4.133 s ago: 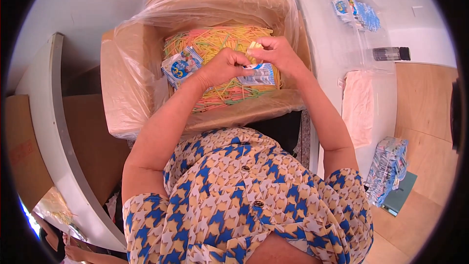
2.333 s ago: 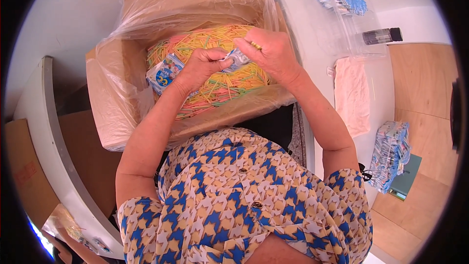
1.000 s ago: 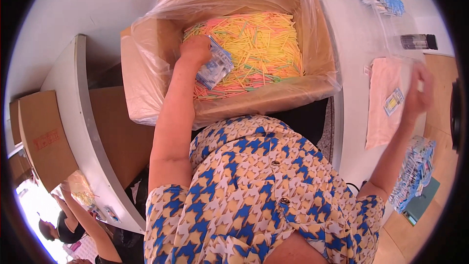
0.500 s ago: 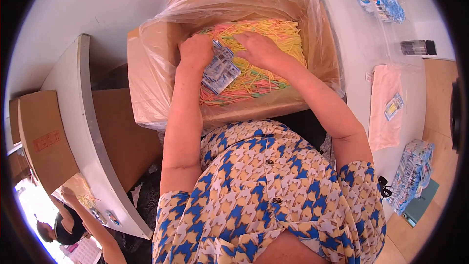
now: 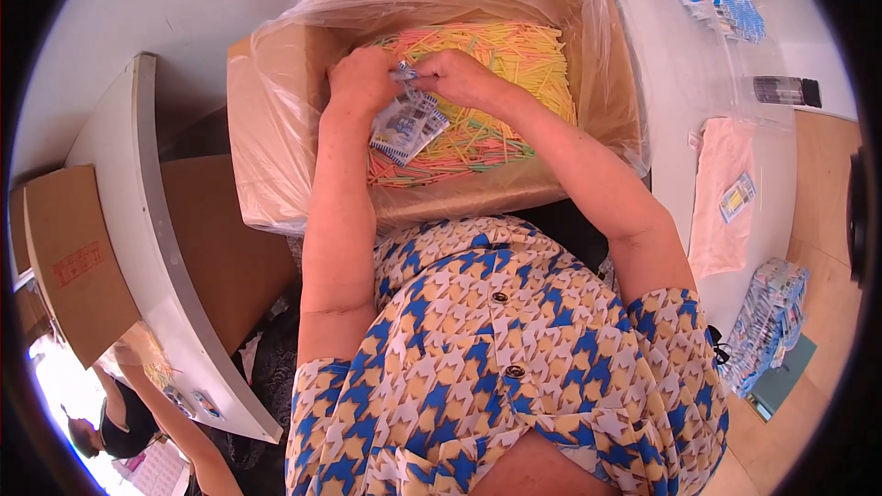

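Both hands are over a cardboard box (image 5: 276,133) lined with clear plastic and filled with thin yellow, pink and green sticks (image 5: 528,64). At the left of the sticks, my left hand (image 5: 365,83) is closed on a small blue-and-white plastic packet (image 5: 404,73). My right hand (image 5: 462,80) meets it from the right, its fingertips pinching the same packet. Just below them, several more silver-and-blue packets (image 5: 409,126) lie overlapping on the sticks. The tips of my left fingers are partly hidden.
A pink cloth (image 5: 721,211) with one packet (image 5: 737,197) lies on the white table at right. Stacked packets (image 5: 767,317) stand near its front edge, and a clear bin (image 5: 726,14) of packets is farther back. At left, another person (image 5: 124,418) works past a white panel (image 5: 161,220).
My right hand has moved left to my left hand, and its fingers have closed on a packet. That packet is now raised between both hands, above the others.
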Demonstrator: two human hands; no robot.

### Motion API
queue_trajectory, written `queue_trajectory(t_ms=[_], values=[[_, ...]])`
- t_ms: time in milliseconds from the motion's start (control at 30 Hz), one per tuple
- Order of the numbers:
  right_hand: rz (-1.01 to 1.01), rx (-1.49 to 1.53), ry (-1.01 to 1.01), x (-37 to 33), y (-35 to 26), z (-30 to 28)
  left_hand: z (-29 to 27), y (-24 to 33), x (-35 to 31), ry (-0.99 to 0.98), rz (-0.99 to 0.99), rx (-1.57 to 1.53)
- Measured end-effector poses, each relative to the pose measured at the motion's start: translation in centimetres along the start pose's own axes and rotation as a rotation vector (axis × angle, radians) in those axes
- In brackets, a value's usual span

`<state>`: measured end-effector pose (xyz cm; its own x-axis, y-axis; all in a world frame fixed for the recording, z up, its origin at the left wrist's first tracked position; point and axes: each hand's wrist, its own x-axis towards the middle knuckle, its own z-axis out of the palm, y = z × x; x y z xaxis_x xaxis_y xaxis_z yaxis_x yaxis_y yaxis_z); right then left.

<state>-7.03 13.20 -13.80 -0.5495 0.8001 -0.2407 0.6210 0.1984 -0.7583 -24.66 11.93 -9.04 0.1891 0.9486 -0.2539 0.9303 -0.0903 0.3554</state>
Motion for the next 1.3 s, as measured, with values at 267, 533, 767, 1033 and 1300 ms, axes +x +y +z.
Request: queue_trajectory(t_ms=[267, 533, 767, 1033, 1300], values=[[-0.096, 0.083, 0.087, -1.9, -0.9, -6.4, 3.4, -0.1, 1.9, 0.049, 0.192, -0.628], [0.194, -0.762, -0.170, -8.2, 9.1, -9.4, 4.4, 3.5, 2.4, 0.086, 0.164, -0.980], [0.427, -0.897, -0.292, -9.3, 10.6, -7.7, 3.5, 4.6, 2.2, 0.022, 0.058, -1.390], [0.437, -0.784, -0.132, -10.1, 13.3, -6.7, 4.7, 6.3, 2.7, -0.047, 0.133, -1.388], [0.328, -0.828, -0.107, -10.0, 13.4, -6.4, 4.4, 6.5, 1.8, -0.159, 0.143, -1.273]])
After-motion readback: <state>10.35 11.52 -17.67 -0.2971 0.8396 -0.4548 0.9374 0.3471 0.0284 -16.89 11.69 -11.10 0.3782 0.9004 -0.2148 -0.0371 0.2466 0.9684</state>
